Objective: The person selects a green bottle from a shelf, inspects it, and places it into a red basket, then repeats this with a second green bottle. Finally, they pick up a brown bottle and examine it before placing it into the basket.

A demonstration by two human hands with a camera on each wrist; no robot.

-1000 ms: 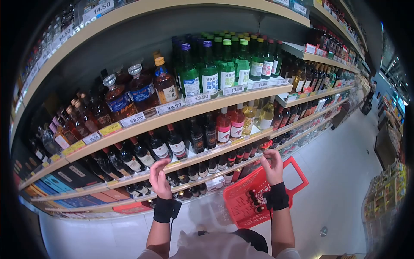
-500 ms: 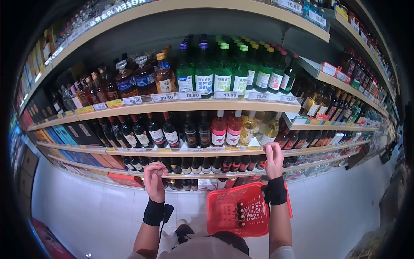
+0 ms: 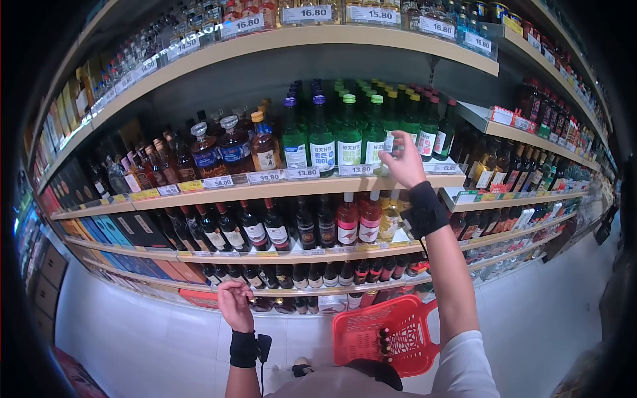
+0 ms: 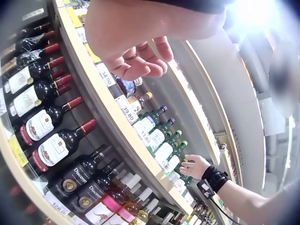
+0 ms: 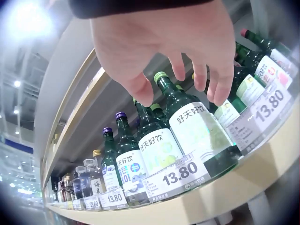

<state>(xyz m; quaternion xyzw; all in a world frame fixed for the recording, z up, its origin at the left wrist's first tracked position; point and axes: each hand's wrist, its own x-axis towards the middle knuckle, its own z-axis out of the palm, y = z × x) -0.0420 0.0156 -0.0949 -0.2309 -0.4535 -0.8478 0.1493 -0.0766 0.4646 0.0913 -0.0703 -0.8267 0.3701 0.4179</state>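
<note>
My right hand (image 3: 405, 161) is at the green glass bottles on the upper-middle shelf. In the right wrist view, its thumb and fingers are spread around the neck of a green-capped bottle (image 5: 199, 129) with a white label. Another green-capped bottle (image 5: 157, 140) stands beside it, with purple-capped bottles (image 5: 127, 152) farther left. Low at the left, my left hand (image 3: 236, 306) hangs with loosely curled fingers and holds nothing. It is in front of the lower wine shelves in the head view.
A red shopping basket (image 3: 352, 330) with several dark-necked bottles (image 3: 385, 341) sits on the floor. Price tags (image 5: 178, 176) line the shelf edge (image 3: 219, 198). Wine bottles (image 3: 254, 225) fill the shelf below, and another shelf (image 3: 292, 41) overhangs the green bottles.
My right hand has risen from above the basket to the green bottles. The left hand stays low with its fingers loosely curled. The head view has shifted along the shelves.
</note>
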